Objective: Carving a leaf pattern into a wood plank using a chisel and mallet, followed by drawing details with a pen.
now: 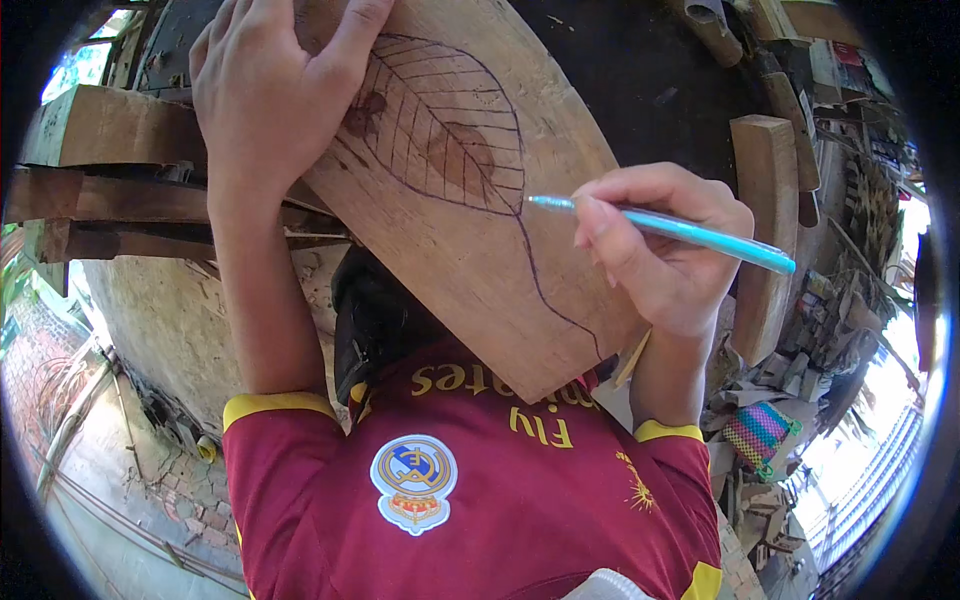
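A wooden board (470,290) lies at a slant in front of me. Dark lines on it form a leaf (450,125) with a midrib and side veins, and a wavy stem runs from its tip toward the near end. My right hand (665,235) pinches a turquoise pen (700,238), its point just right of where leaf and stem meet; I cannot tell whether it touches the wood. At the board's far left, my left hand (280,90) rests with thumb spread from the fingers, whose ends are partly cut off by the picture's upper edge.
Curved wooden pieces (130,205) are stacked at the left. On the right stands a thick wooden block (765,230), with a colourful woven item (762,440) among scraps below it. A dark surface (660,90) extends beyond the board.
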`<state>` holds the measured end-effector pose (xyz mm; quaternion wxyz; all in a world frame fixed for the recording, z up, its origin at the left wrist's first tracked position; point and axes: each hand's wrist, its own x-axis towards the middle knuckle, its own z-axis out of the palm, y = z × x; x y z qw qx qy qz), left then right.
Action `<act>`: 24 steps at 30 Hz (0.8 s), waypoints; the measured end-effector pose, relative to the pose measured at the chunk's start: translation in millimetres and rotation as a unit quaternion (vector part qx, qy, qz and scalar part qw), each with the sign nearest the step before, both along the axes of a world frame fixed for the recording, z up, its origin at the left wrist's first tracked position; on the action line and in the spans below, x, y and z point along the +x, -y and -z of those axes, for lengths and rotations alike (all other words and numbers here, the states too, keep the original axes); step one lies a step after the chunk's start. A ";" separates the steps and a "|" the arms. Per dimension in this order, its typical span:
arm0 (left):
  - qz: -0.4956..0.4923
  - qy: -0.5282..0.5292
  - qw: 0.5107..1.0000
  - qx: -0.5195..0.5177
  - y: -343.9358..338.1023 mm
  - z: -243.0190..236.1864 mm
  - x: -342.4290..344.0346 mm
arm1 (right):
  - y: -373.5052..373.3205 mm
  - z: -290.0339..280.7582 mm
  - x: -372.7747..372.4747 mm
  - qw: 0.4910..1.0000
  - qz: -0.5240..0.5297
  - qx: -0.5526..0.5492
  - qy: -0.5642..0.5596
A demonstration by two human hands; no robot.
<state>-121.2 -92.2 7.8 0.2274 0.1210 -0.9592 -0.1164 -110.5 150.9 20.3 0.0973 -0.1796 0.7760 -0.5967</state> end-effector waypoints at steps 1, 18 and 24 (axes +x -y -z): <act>0.002 0.002 1.000 0.003 0.3 -0.7 0.1 | -2.3 0.4 -1.4 1.000 -0.014 0.008 -0.015; 0.007 -0.008 1.000 0.004 1.5 -0.4 -0.2 | 2.1 -2.6 0.8 1.000 0.008 0.009 0.010; 0.013 -0.003 1.000 0.013 2.3 -2.9 0.5 | 2.6 -2.8 0.5 1.000 0.001 0.008 0.008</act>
